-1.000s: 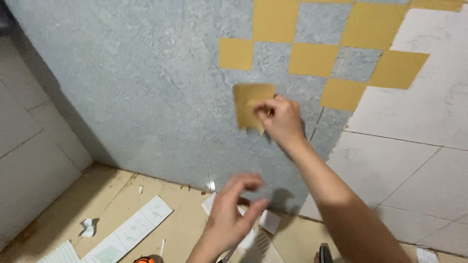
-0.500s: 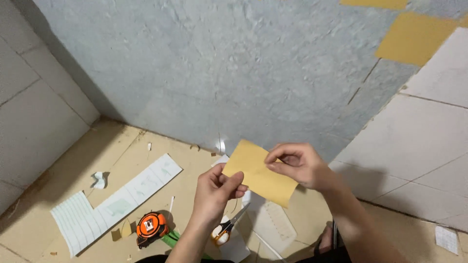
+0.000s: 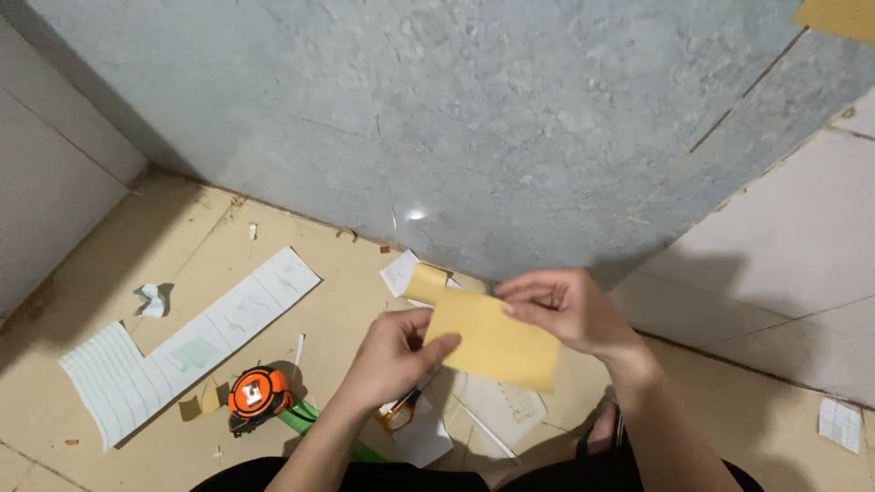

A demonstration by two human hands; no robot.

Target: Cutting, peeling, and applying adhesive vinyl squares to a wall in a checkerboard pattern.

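I hold a square mustard-yellow sheet [image 3: 497, 342] with both hands, low over the floor in front of a grey-blue wall [image 3: 437, 118]. My left hand [image 3: 392, 360] pinches its left edge. My right hand [image 3: 565, 310] grips its upper right edge, fingers curled over the top. A curl of the sheet's backing [image 3: 427, 282] sticks up at the top left corner.
On the tan floor lie an orange tape measure [image 3: 258, 394], orange-handled scissors [image 3: 399, 415], a green strip [image 3: 314, 424], an L-shaped white backing sheet [image 3: 182, 351], a crumpled paper scrap [image 3: 149, 299] and more white offcuts [image 3: 838, 424]. Another yellow square [image 3: 838, 16] sticks to the wall at top right.
The yellow sheet came off the wall and down in front of me. My left hand took hold of its left edge. The view tilted down toward the floor.
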